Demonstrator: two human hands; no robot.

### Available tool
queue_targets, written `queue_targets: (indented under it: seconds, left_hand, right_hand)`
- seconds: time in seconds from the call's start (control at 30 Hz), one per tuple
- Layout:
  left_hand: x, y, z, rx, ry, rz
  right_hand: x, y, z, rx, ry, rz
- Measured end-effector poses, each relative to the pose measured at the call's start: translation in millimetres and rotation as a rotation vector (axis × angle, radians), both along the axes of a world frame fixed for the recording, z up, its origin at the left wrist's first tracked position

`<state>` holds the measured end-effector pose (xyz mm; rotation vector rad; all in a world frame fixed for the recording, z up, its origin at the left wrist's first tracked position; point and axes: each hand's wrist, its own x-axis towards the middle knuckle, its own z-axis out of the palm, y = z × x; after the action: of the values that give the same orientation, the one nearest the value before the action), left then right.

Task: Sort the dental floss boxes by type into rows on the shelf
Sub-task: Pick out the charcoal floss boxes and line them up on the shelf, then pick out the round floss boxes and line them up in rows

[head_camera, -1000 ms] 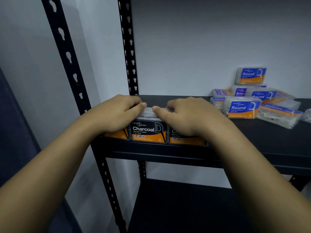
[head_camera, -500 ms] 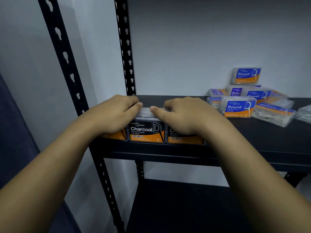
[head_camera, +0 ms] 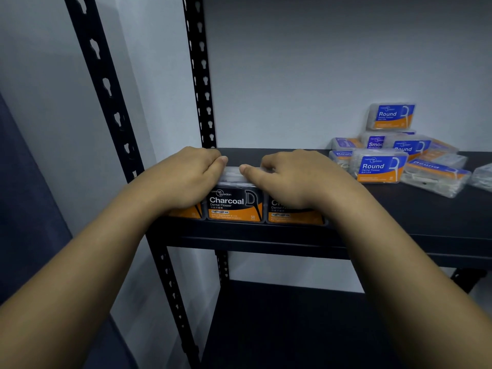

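Hands [head_camera: 186, 177] [head_camera: 295, 177] atop Charcoal boxes [head_camera: 235, 203] at shelf [head_camera: 399, 225] edge.

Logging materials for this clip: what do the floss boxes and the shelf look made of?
Charcoal box: seemingly clear glossy plastic with a black-orange printed label. Round box: translucent plastic, flossers faintly visible inside. Shelf: matte black board, likely painted metal or laminate; the slotted upright looks metal.

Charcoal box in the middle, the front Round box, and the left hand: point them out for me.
Middle Charcoal box [head_camera: 234, 205], head view, front label.
Front Round box [head_camera: 379, 169], head view, blue label face.
Left hand [head_camera: 186, 177], head view, back of the hand.
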<state>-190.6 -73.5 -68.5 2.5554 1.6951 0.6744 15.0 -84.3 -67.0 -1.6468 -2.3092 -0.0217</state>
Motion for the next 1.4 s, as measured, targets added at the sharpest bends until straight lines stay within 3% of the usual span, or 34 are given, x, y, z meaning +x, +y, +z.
queue_targets:
  seconds: [0.63,0.9,1.07,1.27,1.4]
  left_hand:
    - [3.7,-4.2,1.8,-0.030,0.011,-0.008]
    - [7.5,0.6,22.6,-0.192,0.112,0.022]
    - [29.1,0.1,42.9,-0.090,0.024,0.015]
    - [93.9,-7.8,74.9,-0.184,0.041,-0.070]
    - [149.9,-7.5,89.5,-0.139,0.084,-0.087]
  right_hand:
    - [0.7,-6.0,3.1,-0.026,-0.003,-0.007]
    - [7.1,-6.6,20.1,-0.162,0.042,0.038]
    - [58.7,-8.7,63.0,-0.157,0.252,0.024]
    - [127.0,-3.5,88.2,-0.280,0.079,-0.052]
    - [162.6,6.4,94.1,-0.302,0.026,-0.087]
